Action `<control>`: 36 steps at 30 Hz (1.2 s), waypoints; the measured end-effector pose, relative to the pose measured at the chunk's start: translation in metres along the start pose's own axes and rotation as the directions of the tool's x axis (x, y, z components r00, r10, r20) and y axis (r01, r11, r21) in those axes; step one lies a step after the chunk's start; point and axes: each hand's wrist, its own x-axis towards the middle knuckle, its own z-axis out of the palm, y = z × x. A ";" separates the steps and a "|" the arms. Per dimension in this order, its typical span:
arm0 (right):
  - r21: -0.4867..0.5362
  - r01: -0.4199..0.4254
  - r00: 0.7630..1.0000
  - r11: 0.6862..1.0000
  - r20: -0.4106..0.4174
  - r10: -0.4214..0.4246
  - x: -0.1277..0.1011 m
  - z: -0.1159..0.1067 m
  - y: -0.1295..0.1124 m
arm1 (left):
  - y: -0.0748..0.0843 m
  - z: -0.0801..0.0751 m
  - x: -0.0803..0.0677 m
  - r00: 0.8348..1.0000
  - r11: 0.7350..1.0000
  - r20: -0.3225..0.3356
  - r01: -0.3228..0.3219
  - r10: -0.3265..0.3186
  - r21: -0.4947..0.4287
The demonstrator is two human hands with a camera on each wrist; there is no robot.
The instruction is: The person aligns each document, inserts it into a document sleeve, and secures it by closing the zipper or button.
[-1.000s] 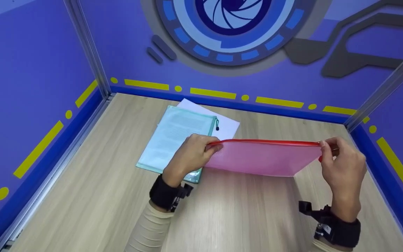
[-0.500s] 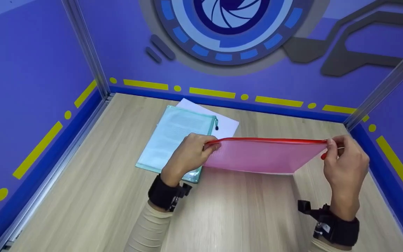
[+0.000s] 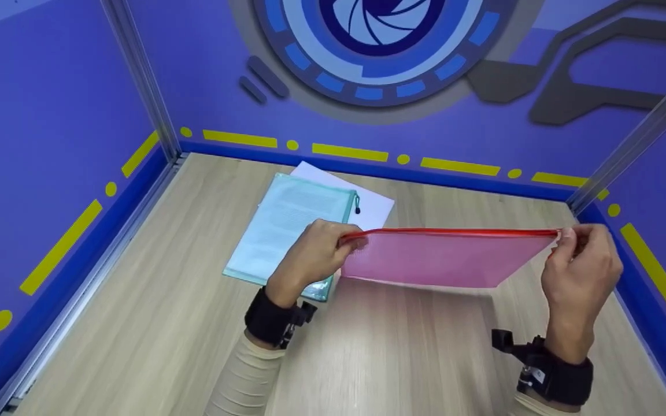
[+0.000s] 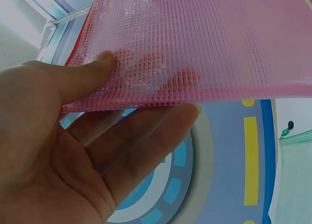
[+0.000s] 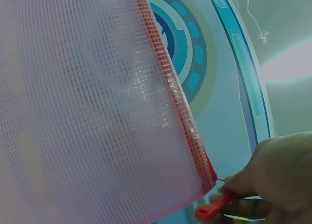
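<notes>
A pink mesh zip pouch [image 3: 443, 257] with a red zipper edge hangs above the wooden table, held at both top corners. My left hand [image 3: 315, 254] pinches its left corner, thumb on one face and fingers behind the mesh [image 4: 146, 78]. My right hand [image 3: 578, 263] pinches the red zipper pull [image 5: 214, 207] at the pouch's right end [image 5: 207, 177]. A light green mesh pouch [image 3: 289, 228] with printed paper inside lies flat on the table behind my left hand, over a white sheet [image 3: 367, 202].
The wooden table [image 3: 396, 358] is boxed in by blue walls with yellow stripes at the left, back and right. Metal posts [image 3: 136, 75] stand at the back corners. Black wrist bands [image 3: 272, 320] carry the wrist cameras.
My right hand has moved to the right along the red zipper edge, carrying the pull to the pouch's right end. The left hand and the green pouch have stayed in place.
</notes>
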 end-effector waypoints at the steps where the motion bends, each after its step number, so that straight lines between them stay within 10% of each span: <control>1: 0.002 -0.011 1.000 1.000 -0.010 0.011 0.000 0.000 0.000 | 0.000 0.000 0.000 1.000 1.000 -0.002 -0.010 0.010 -0.002; 17: 0.114 0.022 0.999 0.993 -0.047 -0.017 -0.004 -0.001 -0.021 | 0.003 0.005 0.002 0.994 0.984 -0.040 -0.110 0.106 -0.141; 27: 0.255 0.026 0.930 0.967 0.348 -0.117 -0.016 0.010 -0.041 | 0.012 0.021 0.005 0.944 0.951 -0.119 -0.310 0.307 -0.014; 36: 0.276 -0.033 0.915 0.961 0.395 -0.082 -0.019 0.011 -0.049 | 0.012 0.027 0.007 0.934 0.943 -0.130 -0.332 0.332 0.023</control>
